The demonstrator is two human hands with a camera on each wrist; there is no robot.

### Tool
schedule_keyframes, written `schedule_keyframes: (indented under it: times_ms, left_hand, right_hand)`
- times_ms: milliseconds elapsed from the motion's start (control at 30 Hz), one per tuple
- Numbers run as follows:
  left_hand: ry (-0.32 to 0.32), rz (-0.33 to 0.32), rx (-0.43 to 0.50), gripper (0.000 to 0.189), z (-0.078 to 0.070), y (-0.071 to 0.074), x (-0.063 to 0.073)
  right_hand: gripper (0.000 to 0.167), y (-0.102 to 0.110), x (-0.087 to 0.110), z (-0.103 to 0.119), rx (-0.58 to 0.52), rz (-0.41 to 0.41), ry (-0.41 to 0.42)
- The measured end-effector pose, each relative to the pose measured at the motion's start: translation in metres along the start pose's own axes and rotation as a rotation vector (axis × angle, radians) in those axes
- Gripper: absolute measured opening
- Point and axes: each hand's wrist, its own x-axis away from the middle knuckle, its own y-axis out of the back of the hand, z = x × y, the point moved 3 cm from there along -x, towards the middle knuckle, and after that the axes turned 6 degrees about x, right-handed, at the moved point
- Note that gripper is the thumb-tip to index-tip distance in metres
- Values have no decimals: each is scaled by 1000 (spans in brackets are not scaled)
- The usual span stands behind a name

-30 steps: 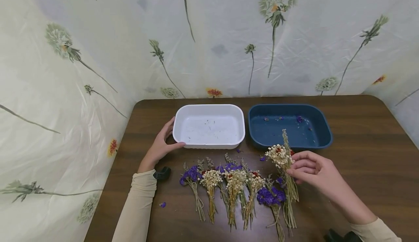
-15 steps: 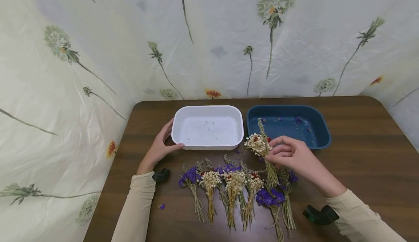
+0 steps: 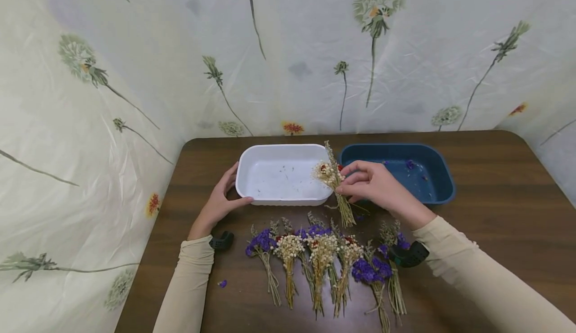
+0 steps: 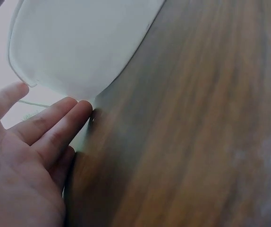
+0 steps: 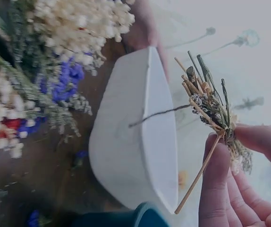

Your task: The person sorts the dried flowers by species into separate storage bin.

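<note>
In the head view my right hand [image 3: 374, 185] pinches a small bunch of dried flowers [image 3: 329, 174] by its tied stems, with cream blossoms, some red ones and a grey-green sprig. The bunch overlaps the right end of a white plastic tub [image 3: 288, 202]. Seen from the right wrist, the stem ends of the held bunch [image 5: 206, 101] point toward the camera, with one stem and a twine end sticking out. My left hand [image 3: 220, 200] rests at the tub's left corner, thumb on the front rim. Extended fingers [image 4: 62, 130] touch the tub's outer side in the left wrist view.
A dark blue tub [image 3: 450, 185] with loose purple petals stands right of the white one. Several dried bunches lie in a row in front, including a cream bunch [image 3: 322, 253] and a purple bunch [image 3: 371, 271]. A loose purple petal [image 3: 222, 284] lies at left on the brown table [image 3: 490, 193].
My right hand has carried the bunch left and away from me, from in front of the blue tub to the white tub's right end. The left hand stays in place.
</note>
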Motion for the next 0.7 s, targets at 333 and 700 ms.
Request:
schedule_keyframes:
  times_ms: [333, 700]
  left_hand:
    - [1, -1, 16, 101, 0, 1, 0]
    - [5, -6, 7, 101, 0, 1, 0]
  right_hand:
    - [43, -9, -47, 19, 4, 43, 2]
    - [38, -31, -98, 45, 133, 104, -1]
